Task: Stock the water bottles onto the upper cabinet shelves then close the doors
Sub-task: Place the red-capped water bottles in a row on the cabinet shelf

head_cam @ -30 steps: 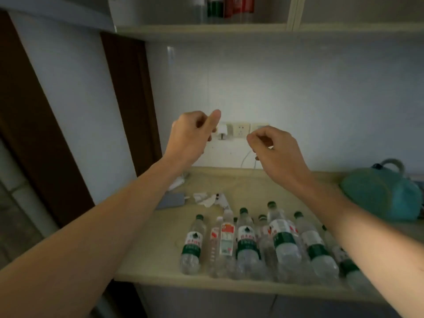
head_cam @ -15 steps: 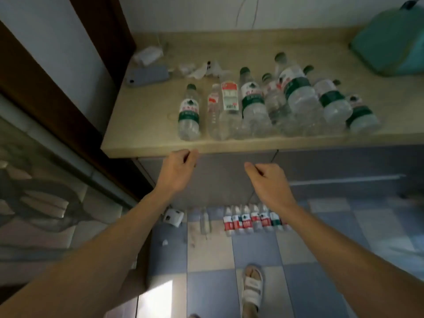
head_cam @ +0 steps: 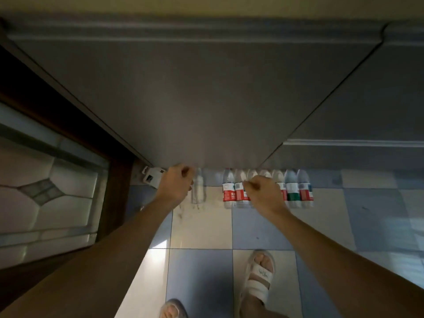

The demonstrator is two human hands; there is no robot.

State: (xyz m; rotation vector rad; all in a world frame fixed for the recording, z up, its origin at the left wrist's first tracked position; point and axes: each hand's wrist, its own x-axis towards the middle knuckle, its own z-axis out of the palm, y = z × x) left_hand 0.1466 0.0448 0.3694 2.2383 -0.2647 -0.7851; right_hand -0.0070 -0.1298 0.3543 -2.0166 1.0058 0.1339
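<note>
Several water bottles [head_cam: 298, 191] with red or green labels stand in a row on the tiled floor against the base of the grey lower cabinet [head_cam: 195, 99]. One clear bottle [head_cam: 199, 191] stands apart to their left. My left hand [head_cam: 175, 185] hovers just left of that lone bottle, fingers curled, holding nothing. My right hand [head_cam: 263, 195] is in front of the middle of the row with its fingers curled and hides part of it. The upper shelves and the bottles on the counter are out of view.
A small white object [head_cam: 151, 176] lies on the floor by the cabinet's left corner. A dark-framed glass door panel [head_cam: 46, 191] fills the left side. My sandalled feet [head_cam: 258, 276] stand on the blue and white tiles. The counter edge [head_cam: 206, 5] runs along the top.
The view has swung down from the wall and counter to the floor. Both hands have dropped from chest height to the bottles at the cabinet base.
</note>
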